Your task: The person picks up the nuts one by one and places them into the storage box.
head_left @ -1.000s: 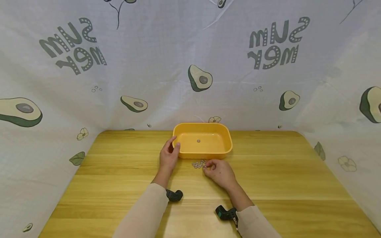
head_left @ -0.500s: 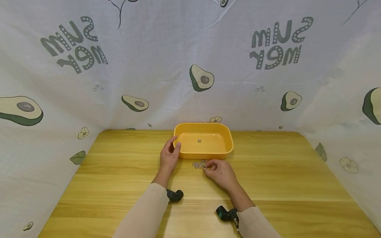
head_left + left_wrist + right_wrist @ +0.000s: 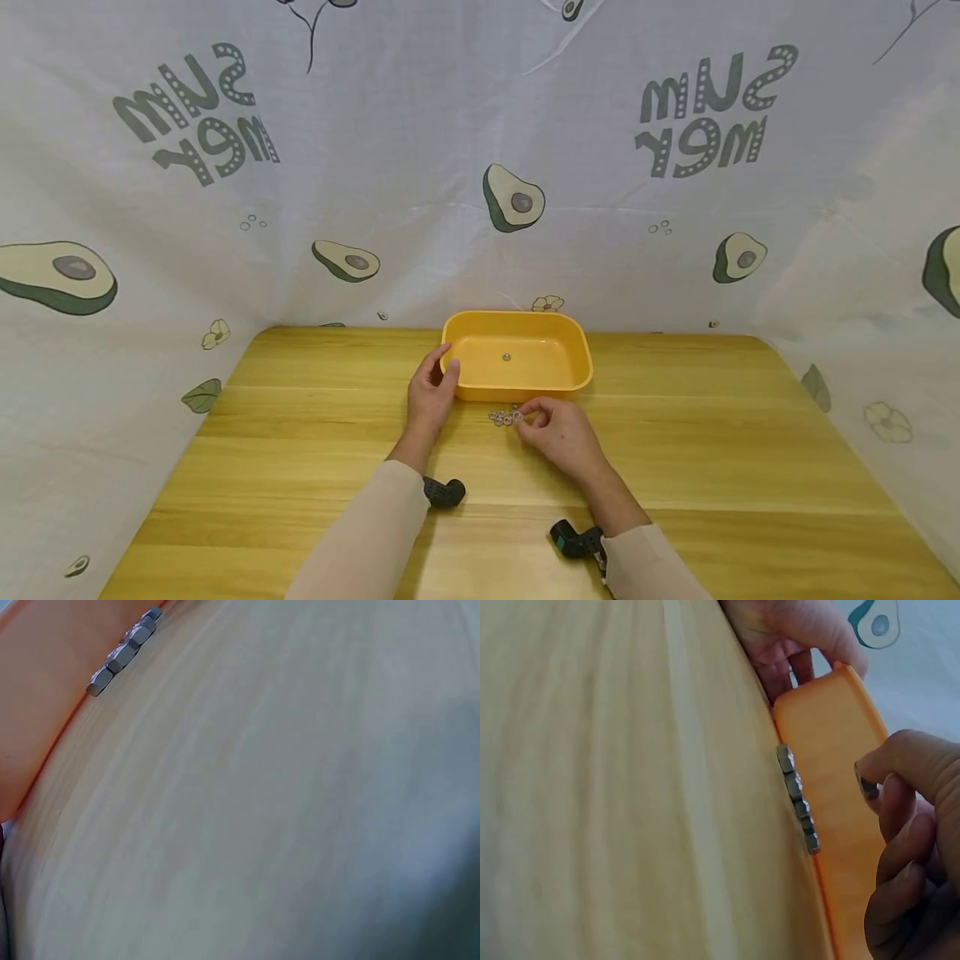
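Okay, clock centred on the yellow tray [image 3: 542,363], 12 pointing away from you. Pinched nut [image 3: 866,786] is between thumb and index of your right hand [image 3: 561,435], at 5 o'clock, just outside the near wall; fingertips closed right down on it, other fingers curled in. Nut cluster [image 3: 500,419] lies on the wooden table [image 3: 300,433] at 6, just beside that wall. Lone nut [image 3: 507,357] is inside, near the middle of the tray floor. Tray stands upright, long side facing you. Your left hand [image 3: 431,406] holds it at 8, part-closed, thumb at the rim, fingers round the outside of the end. Forearms angle inward, cream sleeves [image 3: 367,533] at 7 and 5, a black wrist camera [image 3: 446,493] on each. Writing: the patterned curtain [image 3: 420,125] behind carries "SUMMER", mirrored, broken over two lines as SUM / MER, at 10 and again between 1 and 2. Avocado prints [image 3: 513,198] at 10, 12 and 2.
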`<state>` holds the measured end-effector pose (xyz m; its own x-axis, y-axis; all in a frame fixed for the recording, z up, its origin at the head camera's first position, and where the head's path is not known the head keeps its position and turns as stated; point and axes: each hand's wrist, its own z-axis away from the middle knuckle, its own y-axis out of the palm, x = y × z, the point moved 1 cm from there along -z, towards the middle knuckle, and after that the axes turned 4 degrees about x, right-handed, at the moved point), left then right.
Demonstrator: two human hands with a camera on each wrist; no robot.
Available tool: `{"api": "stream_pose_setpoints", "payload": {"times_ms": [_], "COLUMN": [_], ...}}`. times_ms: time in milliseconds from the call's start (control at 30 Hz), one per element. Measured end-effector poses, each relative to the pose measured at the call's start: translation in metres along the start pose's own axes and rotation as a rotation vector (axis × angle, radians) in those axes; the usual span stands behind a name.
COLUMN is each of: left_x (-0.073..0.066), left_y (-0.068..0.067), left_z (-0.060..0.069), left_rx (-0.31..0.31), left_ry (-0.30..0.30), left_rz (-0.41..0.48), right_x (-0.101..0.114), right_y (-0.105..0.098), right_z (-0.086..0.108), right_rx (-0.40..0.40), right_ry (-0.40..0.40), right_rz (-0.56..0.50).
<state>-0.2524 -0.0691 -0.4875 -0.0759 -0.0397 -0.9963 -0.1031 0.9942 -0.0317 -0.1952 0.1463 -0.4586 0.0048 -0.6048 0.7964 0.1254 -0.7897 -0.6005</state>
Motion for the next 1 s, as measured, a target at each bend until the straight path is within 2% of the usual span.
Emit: {"api": "stream_pose_setpoints", "payload": {"times_ms": [267, 500, 800, 1000], "left_x": [0.0, 0.001, 0.002, 0.002], "left_y": [0.0, 0.001, 0.001, 0.002], "left_z": [0.0, 0.0, -0.001, -0.001], "left_rx": [-0.003, -0.002, -0.011, -0.021], "left_ry": [-0.003, -0.006, 0.011, 0.012], "left_rz": [-0.003, 0.0, -0.004, 0.004], "right_x": [0.015, 0.027, 0.036, 0.037], "right_y": [-0.012, -0.027, -0.049, -0.051], "right_z": [0.002, -0.009, -0.051, -0.082], "right_rx": [-0.005, -0.031, -0.042, -0.043], "right_ry": [0.004, -0.097, -0.115, -0.097], "right_rz": [-0.005, 0.075, 0.132, 0.174]}}
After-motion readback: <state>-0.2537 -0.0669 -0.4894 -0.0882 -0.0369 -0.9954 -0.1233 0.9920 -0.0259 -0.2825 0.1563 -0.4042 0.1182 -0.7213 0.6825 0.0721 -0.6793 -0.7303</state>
